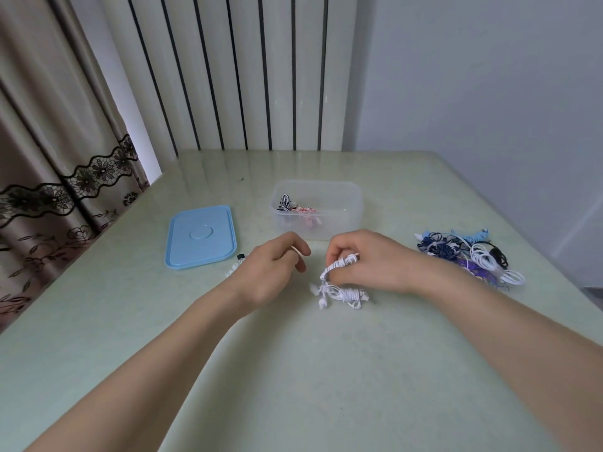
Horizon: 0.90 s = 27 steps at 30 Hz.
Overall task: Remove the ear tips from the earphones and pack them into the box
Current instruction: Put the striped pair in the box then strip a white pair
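My right hand grips a coiled pair of white earphones; part of the bundle hangs below my fingers and touches the table. My left hand hovers just to its left with curled fingers, and I cannot tell whether it pinches anything. Behind both hands stands the clear plastic box, open, with a black-and-white pair and a red-and-white pair of earphones inside. A few small ear tips, white and black, lie on the table left of my left wrist.
The box's light blue lid lies flat to the left. A pile of several coiled earphones, blue, white, black and purple, sits at the right. A curtain hangs at the left table edge.
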Each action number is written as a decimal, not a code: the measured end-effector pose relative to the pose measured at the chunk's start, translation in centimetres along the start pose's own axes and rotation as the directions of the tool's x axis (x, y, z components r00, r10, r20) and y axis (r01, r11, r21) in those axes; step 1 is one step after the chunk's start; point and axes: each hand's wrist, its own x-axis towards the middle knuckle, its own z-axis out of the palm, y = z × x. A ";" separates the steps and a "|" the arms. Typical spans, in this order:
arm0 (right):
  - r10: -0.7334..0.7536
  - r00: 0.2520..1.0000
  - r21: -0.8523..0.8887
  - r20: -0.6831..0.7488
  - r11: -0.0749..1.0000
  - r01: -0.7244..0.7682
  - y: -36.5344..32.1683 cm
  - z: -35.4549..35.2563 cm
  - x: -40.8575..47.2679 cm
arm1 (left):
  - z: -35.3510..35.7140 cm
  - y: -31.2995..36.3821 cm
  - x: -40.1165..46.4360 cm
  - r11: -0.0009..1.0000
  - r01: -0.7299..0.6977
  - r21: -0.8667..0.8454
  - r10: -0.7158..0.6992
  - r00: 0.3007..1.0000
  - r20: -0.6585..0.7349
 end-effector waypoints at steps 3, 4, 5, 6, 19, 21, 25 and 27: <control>0.017 0.992 0.122 -0.128 0.993 -0.002 0.8 1.0 0.0 | 0.5 -0.4 -0.4 0.997 -0.026 -0.068 0.028 0.999 0.026; 0.022 0.985 0.175 -0.171 0.984 0.008 0.9 1.2 0.0 | 0.7 -0.6 -0.6 0.996 -0.043 -0.082 0.045 0.999 0.030; 0.026 0.979 0.241 -0.203 0.970 0.024 0.9 1.4 0.0 | 0.9 -0.7 -0.7 0.994 -0.065 -0.085 0.067 0.997 0.024; 0.033 0.975 0.321 -0.221 0.946 0.041 0.8 1.6 0.0 | 1.1 -0.9 -0.8 0.993 -0.090 -0.080 0.091 0.996 0.011; 0.070 0.996 0.732 -0.055 0.681 -0.008 1.3 2.4 0.2 | 1.9 -1.9 -1.1 0.963 -0.269 -0.011 0.267 0.958 -0.102; 0.030 0.999 0.672 -0.042 0.740 0.006 1.2 1.6 0.2 | 1.9 -1.9 -1.0 0.959 -0.281 -0.028 0.275 0.952 -0.134; -0.028 1.000 0.438 -0.003 0.898 0.026 0.3 0.6 0.4 | 1.8 -1.9 -1.2 0.946 -0.319 -0.056 0.300 0.927 -0.223; -0.046 0.999 0.293 -0.013 0.955 0.048 -0.3 0.5 0.7 | 1.6 -2.0 -1.1 0.942 -0.324 -0.091 0.291 0.921 -0.260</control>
